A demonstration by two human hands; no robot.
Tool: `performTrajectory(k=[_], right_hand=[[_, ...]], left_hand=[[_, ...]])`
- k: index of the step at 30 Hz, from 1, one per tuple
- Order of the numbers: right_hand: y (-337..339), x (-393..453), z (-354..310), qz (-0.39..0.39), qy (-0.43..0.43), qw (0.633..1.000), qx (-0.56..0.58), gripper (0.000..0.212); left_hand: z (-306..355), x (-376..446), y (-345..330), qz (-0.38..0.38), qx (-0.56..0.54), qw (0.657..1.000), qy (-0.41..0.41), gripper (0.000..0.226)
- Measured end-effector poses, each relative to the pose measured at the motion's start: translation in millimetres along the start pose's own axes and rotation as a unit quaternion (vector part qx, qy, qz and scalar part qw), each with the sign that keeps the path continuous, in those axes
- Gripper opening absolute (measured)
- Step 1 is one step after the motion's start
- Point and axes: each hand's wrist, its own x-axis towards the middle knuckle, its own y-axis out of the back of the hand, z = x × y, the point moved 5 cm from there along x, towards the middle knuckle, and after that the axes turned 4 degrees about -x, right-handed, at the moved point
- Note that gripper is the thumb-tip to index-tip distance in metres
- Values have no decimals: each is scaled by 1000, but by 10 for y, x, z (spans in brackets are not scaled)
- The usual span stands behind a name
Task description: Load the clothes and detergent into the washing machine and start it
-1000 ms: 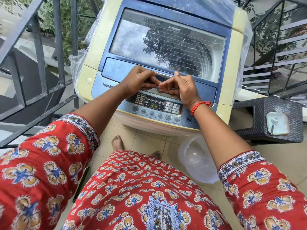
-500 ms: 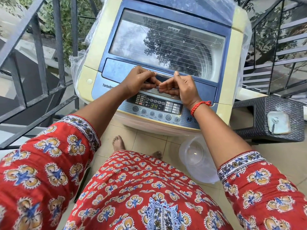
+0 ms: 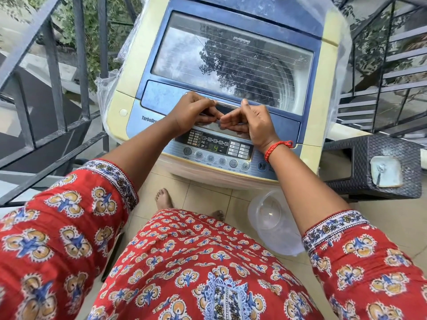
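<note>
Washing machine [image 3: 231,72], top-loader, stands straight ahead on the tiled floor; glass lid [image 3: 231,63] down flat, reflecting sky and tree. Lid handle [image 3: 227,105] runs along its near edge, just above the control panel [image 3: 217,150], whose display is lit green.

Left hand [image 3: 193,113] and right hand [image 3: 250,122] both sit at the handle, fingers curled under its lip, knuckles nearly meeting at the middle. Right thumb points up against the lid edge.

Clear plastic wrap [image 3: 111,88] bunches at the machine's left side, close to the metal railing [image 3: 55,88]. Dark wicker stool [image 3: 374,162] just beside the right corner. Clear plastic tub [image 3: 275,225] on the floor below the front edge, near a bare foot [image 3: 163,197].
</note>
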Motion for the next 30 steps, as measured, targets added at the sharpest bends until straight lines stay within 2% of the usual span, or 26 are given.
performTrajectory(k=[9, 13, 19, 22, 24, 26, 28, 30], right_hand=[[2, -7, -9, 7, -2, 1000, 2, 58], [-7, -46, -23, 37, 6, 999, 6, 56], [-61, -104, -66, 89, 0, 995, 39, 50], [-99, -148, -77, 102, -7, 994, 32, 49], [-79, -138, -62, 115, 4, 993, -31, 52], [-3, -90, -53, 129, 8, 982, -138, 56], [64, -2, -240, 151, 22, 960, -233, 55], [106, 47, -495, 174, 37, 942, -286, 48]], left_hand=[[28, -31, -2, 22, 16, 1000, -3, 31], [26, -46, -9, 27, 23, 999, -2, 30], [54, -74, -16, 34, 27, 999, -13, 55], [74, -112, -12, 47, 34, 998, -4, 44], [74, -138, -4, 60, 51, 997, 5, 29], [94, -136, -31, 45, 77, 996, 20, 24], [241, -74, -74, 5, 170, 985, 18, 19], [439, -27, -75, -14, 282, 959, 15, 19]])
